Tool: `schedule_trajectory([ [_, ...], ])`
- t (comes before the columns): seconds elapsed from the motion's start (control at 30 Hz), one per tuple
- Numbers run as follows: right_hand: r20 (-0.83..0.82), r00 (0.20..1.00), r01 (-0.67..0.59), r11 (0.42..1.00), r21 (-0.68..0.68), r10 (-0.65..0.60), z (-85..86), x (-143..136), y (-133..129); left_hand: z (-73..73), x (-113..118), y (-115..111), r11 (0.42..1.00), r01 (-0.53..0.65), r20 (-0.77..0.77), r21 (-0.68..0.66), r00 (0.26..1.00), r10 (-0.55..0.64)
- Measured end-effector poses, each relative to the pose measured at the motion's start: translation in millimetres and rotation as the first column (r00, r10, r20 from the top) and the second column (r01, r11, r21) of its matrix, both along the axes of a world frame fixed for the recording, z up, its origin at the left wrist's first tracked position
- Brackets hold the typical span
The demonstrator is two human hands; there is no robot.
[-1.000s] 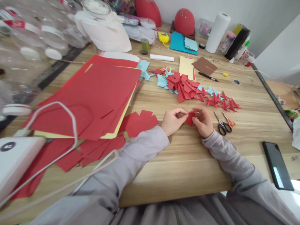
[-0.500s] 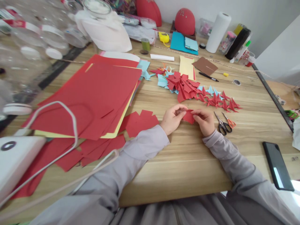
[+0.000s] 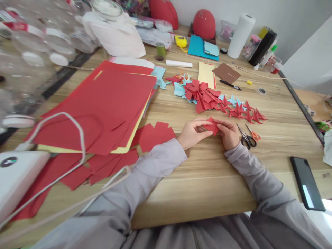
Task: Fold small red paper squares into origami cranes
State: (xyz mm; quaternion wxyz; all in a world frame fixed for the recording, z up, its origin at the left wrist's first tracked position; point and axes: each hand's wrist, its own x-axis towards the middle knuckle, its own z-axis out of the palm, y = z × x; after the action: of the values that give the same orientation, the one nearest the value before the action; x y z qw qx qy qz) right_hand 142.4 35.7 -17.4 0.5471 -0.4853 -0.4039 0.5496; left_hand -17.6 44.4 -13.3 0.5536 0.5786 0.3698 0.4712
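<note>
A small red paper piece (image 3: 213, 126) is held between both hands above the wooden table, one corner pointing up. My left hand (image 3: 193, 133) has its thumb and fingers at the paper's left side. My right hand (image 3: 228, 134) pinches its right side between thumb and fingers. Just beyond the hands lies a pile of folded red paper pieces (image 3: 203, 95), with light blue ones (image 3: 179, 89) beside and under it. Pointed red folded shapes (image 3: 236, 110) spread out to the right of the pile.
Black scissors (image 3: 248, 139) and orange scissors (image 3: 255, 136) lie right of my right hand. Large red sheets (image 3: 103, 103) and red squares (image 3: 158, 136) cover the left. A phone (image 3: 307, 183) lies at the right; a white cable (image 3: 82, 138) loops near my left sleeve.
The red paper has been turned so a corner now points up. My left fingers have spread further apart around its left side, and my right hand has shifted slightly.
</note>
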Motion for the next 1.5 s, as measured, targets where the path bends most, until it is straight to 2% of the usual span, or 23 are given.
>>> schedule_trajectory([
  [0.33, -0.025, 0.999, -0.028, 1.0, 0.005, 0.029, 3.8, -1.9, -1.6, -1.3, 2.2, 2.3, 0.996, -0.085, -0.003, 0.017, 0.996, 0.086],
  [0.6, 0.049, 0.988, -0.152, 0.985, 0.082, 0.149, 8.4, -2.0, -4.2, 5.3, 3.5, 0.0, 0.974, -0.049, 0.185, -0.222, 0.978, 0.092],
  [0.83, 0.095, 0.981, -0.181, 0.976, 0.121, 0.17, 8.5, -1.6, -3.7, 9.0, 2.4, 0.0, 0.957, -0.065, 0.215, -0.282, 0.968, 0.129],
  [1.03, 0.108, 0.984, -0.157, 0.98, 0.121, 0.145, 6.5, -2.4, -3.3, 8.9, 2.7, -0.1, 0.956, -0.095, 0.201, -0.279, 0.967, 0.155],
  [1.33, 0.075, 0.992, -0.113, 0.985, 0.134, 0.103, 4.8, -4.2, -2.4, 1.6, 4.0, 1.0, 0.976, -0.033, 0.172, -0.214, 0.983, 0.071],
  [1.5, 0.122, 0.988, -0.114, 0.979, 0.167, 0.094, 6.1, -5.5, -2.4, -1.6, 4.0, 2.1, 0.986, -0.021, 0.186, -0.164, 0.981, 0.052],
])
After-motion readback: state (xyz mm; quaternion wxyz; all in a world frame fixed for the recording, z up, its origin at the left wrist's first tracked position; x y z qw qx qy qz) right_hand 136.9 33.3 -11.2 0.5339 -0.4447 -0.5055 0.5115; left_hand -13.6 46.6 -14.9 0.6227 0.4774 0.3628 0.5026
